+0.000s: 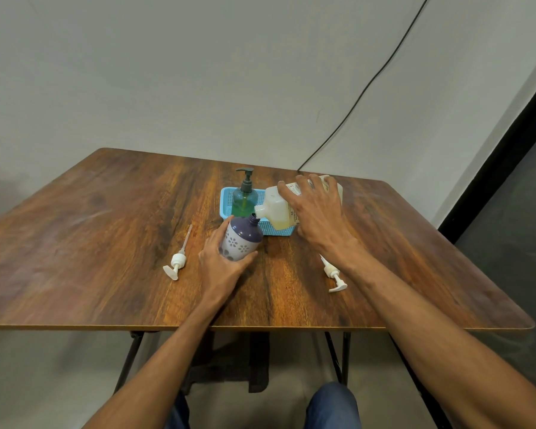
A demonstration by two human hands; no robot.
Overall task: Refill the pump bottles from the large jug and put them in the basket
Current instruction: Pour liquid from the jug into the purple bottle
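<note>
My left hand [220, 264] grips a purple-and-white flowered bottle [241, 239] with its pump off, tilted toward the right. My right hand [317, 212] holds the large translucent jug [276, 210] tipped on its side, its spout touching the flowered bottle's open neck. Yellowish liquid lies in the jug's lower part. Behind them, a blue basket [226, 198] holds a green pump bottle [244, 198] with a dark pump, standing upright. The jug hides much of the basket.
Two loose white pump heads lie on the wooden table [106, 243]: one [177, 261] left of my left hand, another [333, 274] partly under my right forearm. A black cable [362, 91] runs down the wall behind the table's far edge.
</note>
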